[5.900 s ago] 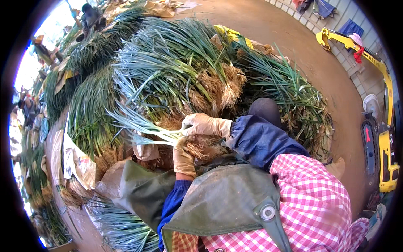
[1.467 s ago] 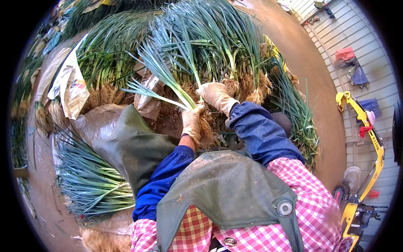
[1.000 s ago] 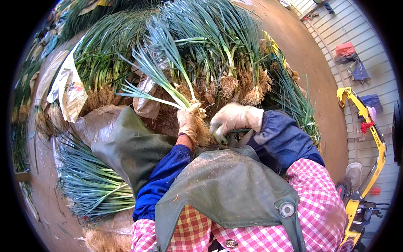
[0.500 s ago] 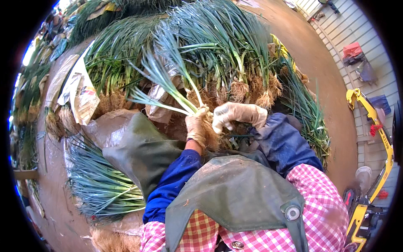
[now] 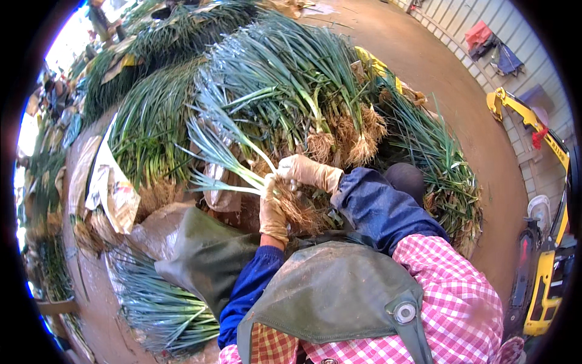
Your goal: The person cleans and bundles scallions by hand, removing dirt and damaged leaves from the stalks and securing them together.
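In my gloved left hand (image 5: pixel 273 212) is a small bunch of green onions (image 5: pixel 247 175), gripped low on the pale stems. Their leaves fan out to the upper left, and tan stringy roots (image 5: pixel 298 209) hang on the other side of the fist. My gloved right hand (image 5: pixel 310 172) meets the left at the stem bases, its fingers curled in and closed on the stems; the fingertips are partly hidden. Just beyond the hands stands a big heap of green onions (image 5: pixel 273 79) with its roots toward me.
More green onions (image 5: pixel 163 291) lie at my lower left, and another pile (image 5: pixel 424 145) lies on the right. A white sack (image 5: pixel 112 188) sits at the left. Toward the right wall is a yellow machine arm (image 5: pixel 533 124). A dark rounded object (image 5: pixel 405 181) is beside my right sleeve.
My right hand has moved left onto the stem bases, where it was apart from the bunch before. The left hand keeps its hold. The whole view has shifted slightly.
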Demonstrator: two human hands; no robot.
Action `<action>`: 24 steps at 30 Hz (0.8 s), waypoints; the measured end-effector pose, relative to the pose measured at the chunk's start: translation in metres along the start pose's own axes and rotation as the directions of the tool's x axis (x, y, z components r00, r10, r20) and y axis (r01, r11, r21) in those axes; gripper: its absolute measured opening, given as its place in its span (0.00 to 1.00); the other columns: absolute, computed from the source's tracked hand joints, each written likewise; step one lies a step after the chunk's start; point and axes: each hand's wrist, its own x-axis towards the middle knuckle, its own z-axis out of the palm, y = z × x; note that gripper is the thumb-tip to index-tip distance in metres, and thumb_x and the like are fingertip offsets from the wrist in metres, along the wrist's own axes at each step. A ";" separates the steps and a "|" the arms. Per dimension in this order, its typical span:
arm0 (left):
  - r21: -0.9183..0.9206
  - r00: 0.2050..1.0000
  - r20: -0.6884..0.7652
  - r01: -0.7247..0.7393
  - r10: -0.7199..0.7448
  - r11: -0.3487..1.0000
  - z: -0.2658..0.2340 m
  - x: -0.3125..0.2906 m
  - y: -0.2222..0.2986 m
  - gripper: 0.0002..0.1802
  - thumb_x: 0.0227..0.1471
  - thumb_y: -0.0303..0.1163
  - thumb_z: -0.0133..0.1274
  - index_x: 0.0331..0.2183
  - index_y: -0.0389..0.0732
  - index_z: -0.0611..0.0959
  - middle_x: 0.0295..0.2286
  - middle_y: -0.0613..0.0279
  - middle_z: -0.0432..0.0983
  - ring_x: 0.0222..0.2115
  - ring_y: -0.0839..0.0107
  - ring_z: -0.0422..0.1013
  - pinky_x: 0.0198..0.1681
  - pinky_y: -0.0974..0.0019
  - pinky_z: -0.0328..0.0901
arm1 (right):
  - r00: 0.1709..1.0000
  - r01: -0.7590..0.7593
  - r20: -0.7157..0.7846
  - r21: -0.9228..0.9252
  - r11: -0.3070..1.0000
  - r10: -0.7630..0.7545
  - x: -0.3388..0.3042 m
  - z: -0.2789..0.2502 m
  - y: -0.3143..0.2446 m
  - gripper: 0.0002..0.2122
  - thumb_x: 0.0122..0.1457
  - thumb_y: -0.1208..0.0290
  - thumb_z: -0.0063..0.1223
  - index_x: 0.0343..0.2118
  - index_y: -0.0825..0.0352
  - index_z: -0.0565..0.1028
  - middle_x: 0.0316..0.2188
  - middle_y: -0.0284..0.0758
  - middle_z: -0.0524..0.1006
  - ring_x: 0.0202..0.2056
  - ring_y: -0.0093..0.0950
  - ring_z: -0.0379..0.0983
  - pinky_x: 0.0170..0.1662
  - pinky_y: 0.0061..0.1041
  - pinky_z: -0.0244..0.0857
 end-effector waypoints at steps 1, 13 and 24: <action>-0.028 0.998 -0.039 0.043 -0.044 0.999 0.003 0.001 -0.003 0.19 0.54 0.47 0.51 0.38 0.40 0.76 0.28 0.63 0.76 0.26 0.69 0.73 0.29 0.64 0.71 | 0.999 -0.019 -0.032 -0.065 0.998 0.017 -0.005 0.000 -0.004 0.11 0.58 0.63 0.49 0.29 0.66 0.74 0.20 0.30 0.74 0.18 0.20 0.71 0.21 0.21 0.66; 0.068 0.983 0.025 0.178 -0.180 0.982 0.000 0.004 -0.005 0.10 0.49 0.27 0.54 0.35 0.34 0.77 0.24 0.65 0.73 0.21 0.73 0.69 0.28 0.67 0.69 | 0.956 0.286 0.269 -0.782 0.554 -0.113 -0.034 -0.062 -0.031 0.04 0.55 0.73 0.49 0.31 0.58 0.75 0.32 0.36 0.77 0.31 0.27 0.74 0.30 0.22 0.69; -0.049 0.907 0.420 0.050 -0.025 0.998 0.065 -0.028 0.028 0.15 0.49 0.30 0.53 0.40 0.37 0.74 0.30 0.62 0.70 0.32 0.68 0.69 0.39 0.64 0.64 | 0.660 -0.414 -0.744 -0.474 0.777 -0.103 -0.029 -0.099 -0.052 0.17 0.54 0.54 0.51 0.34 0.65 0.74 0.23 0.37 0.76 0.23 0.31 0.72 0.28 0.31 0.66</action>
